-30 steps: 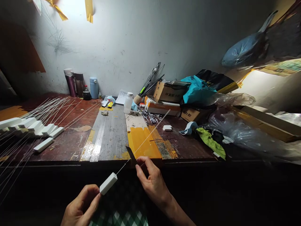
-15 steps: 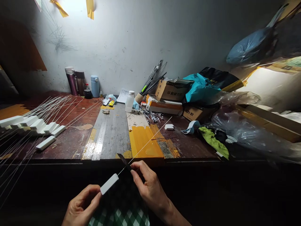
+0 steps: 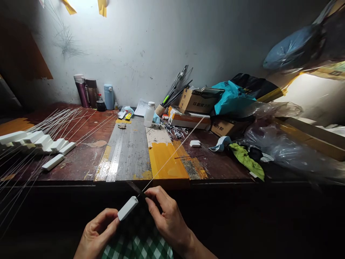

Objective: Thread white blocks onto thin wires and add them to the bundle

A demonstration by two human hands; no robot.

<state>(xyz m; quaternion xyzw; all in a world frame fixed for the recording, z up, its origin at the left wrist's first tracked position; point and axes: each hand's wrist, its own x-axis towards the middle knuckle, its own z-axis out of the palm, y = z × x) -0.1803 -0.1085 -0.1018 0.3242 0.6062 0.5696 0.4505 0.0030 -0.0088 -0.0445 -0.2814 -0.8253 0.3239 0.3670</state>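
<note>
My left hand [image 3: 101, 227] pinches the lower end of a small white block [image 3: 128, 208] in front of the table edge. Out of the block's upper end runs a thin pale rod [image 3: 172, 155], slanting up to the right over the table. Between the thumb and fingers of my right hand [image 3: 164, 210] is a flat dark blade-like strip [image 3: 137, 188], crossing the rod close to the block. Whether its edge touches the rod I cannot tell. Similar white blocks [image 3: 44, 141] with thin rods lie piled on the table at the left.
A steel ruler [image 3: 115, 158] lies on a grey board beside orange tape [image 3: 168, 162]. A white plastic bottle [image 3: 149, 114], flasks [image 3: 108, 97] and cardboard boxes [image 3: 198, 100] stand at the back. At the right are a green cloth [image 3: 246, 160] and clear plastic bags [image 3: 291, 151].
My right hand and the dark strip have shifted left and slightly down along the rod, nearer the block. The block has risen slightly to the right, and the rod is steeper.
</note>
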